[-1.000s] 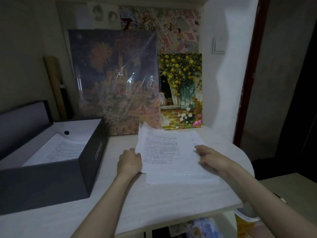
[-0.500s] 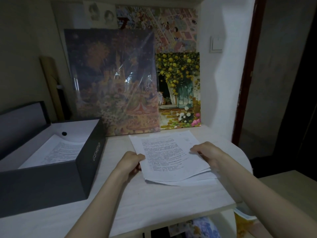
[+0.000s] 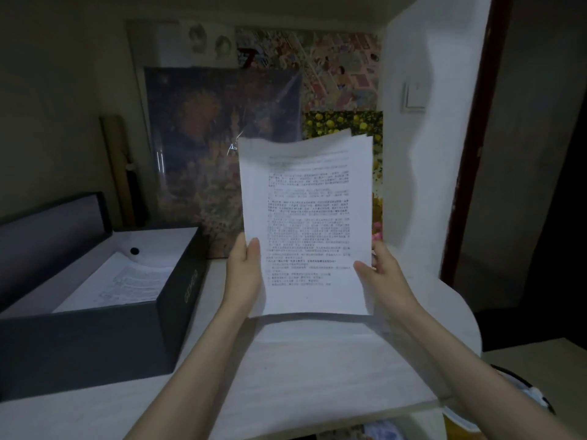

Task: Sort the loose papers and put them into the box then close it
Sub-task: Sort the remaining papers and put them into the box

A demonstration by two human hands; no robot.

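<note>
A stack of printed white papers stands upright above the table, held on both sides. My left hand grips its lower left edge, thumb on the front. My right hand grips the lower right edge. A dark grey box sits open at the left, its lid tilted back behind it. Inside the box lie printed sheets on the white lining.
The white table ends in a rounded edge at the right. Two framed pictures lean on the back wall behind the papers. A rolled tube stands in the left corner. A white wall and dark door frame lie to the right.
The papers lay flat on the table under both hands. Now both hands have lifted the stack and stood it upright, facing me.
</note>
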